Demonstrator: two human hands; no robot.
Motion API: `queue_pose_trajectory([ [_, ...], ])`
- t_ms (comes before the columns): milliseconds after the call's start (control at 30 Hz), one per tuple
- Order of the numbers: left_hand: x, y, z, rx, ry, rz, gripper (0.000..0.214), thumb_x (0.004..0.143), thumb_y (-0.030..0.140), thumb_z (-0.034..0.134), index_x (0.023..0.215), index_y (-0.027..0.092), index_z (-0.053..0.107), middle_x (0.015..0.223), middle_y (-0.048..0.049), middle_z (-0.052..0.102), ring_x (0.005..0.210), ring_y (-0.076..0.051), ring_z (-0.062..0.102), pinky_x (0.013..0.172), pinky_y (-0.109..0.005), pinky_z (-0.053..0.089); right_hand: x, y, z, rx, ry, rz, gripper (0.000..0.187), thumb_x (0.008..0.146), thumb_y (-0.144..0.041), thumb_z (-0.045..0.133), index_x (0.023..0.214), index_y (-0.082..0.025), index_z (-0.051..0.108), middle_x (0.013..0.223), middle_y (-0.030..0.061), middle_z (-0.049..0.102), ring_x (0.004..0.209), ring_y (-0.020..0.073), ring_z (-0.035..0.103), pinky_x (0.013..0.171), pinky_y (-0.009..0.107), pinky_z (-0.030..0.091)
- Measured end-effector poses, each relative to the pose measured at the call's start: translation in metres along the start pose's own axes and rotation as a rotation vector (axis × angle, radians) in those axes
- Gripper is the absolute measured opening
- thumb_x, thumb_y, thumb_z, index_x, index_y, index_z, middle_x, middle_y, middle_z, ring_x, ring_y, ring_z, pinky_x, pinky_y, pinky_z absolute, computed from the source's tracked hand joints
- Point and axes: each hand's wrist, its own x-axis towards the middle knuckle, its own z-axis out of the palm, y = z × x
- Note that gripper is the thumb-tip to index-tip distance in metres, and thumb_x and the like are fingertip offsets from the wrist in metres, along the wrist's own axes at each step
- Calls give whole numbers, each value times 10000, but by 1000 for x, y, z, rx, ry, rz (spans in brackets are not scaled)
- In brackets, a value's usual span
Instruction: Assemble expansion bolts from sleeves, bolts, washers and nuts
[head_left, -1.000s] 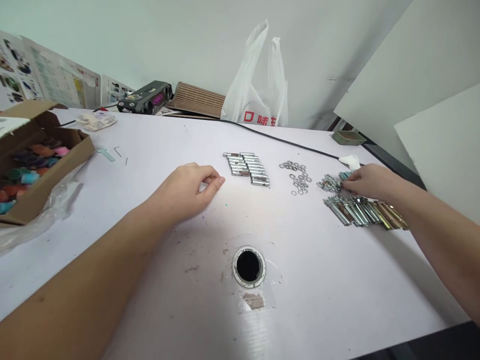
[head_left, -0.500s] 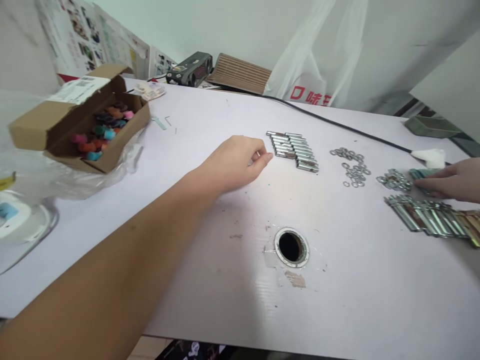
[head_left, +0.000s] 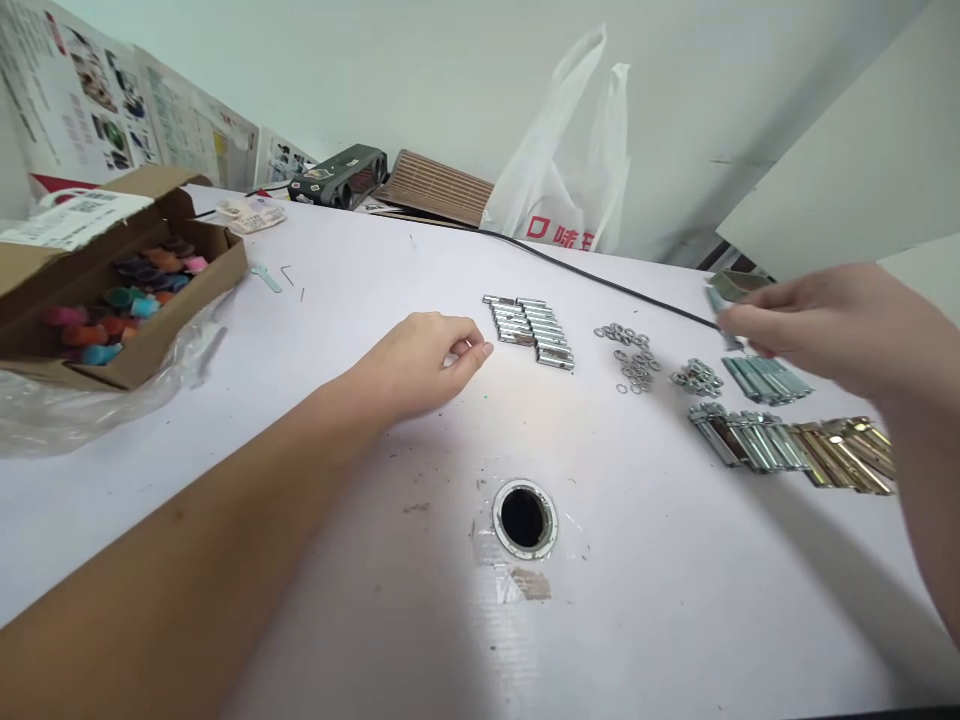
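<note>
My left hand hovers over the white table with its fingers curled and thumb near the index finger; whatever it may hold is hidden. Just beyond it lie two rows of short silver metal tubes. My right hand is raised at the right, pinching a bluish-silver metal sleeve. Below that hand is a row of similar bluish sleeves. Nearby are a pile of nuts, loose washers, a row of silver bolts and some brass-coloured bolts.
A ringed hole opens in the table. An open cardboard box with colourful pieces stands at the left. A black cable runs along the back, near a white plastic bag. A green tray sits behind my right hand.
My right hand has lifted away from the row of bluish sleeves, with one sleeve between its fingers. The camera view has swung right. My left hand keeps much the same pose.
</note>
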Motion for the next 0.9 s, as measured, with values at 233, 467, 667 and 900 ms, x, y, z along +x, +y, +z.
queue_pose_trajectory([
  [233,-3,10,9,-486,-46,34,418,1014,571,666,1163,227,850,994,-48,854,909,-216,750,805,-336,585,-66,-105,53,507,-493,-546,207,780,-433,719,743,-230,705,572,-19,552,531,111,424,538,293,345],
  [467,-2,11,0,-448,90,-55,282,956,436,723,1060,192,817,869,-49,817,834,-196,730,824,-335,587,-51,-113,64,380,-431,-663,415,921,-683,645,917,-286,765,662,7,647,635,177,548,656,364,436],
  [667,8,-12,-4,-157,266,-138,202,929,391,723,1016,217,777,904,-37,823,913,-209,729,924,-347,560,40,-28,37,-272,-314,-33,435,973,-584,727,1189,-208,758,1183,144,756,897,261,649,778,424,468],
  [900,13,-24,-5,-235,221,-204,218,919,417,733,1001,217,703,815,-27,796,768,-194,706,778,-335,532,99,43,61,-334,-510,35,339,946,-498,811,863,-173,767,1132,149,791,960,280,709,854,396,508],
])
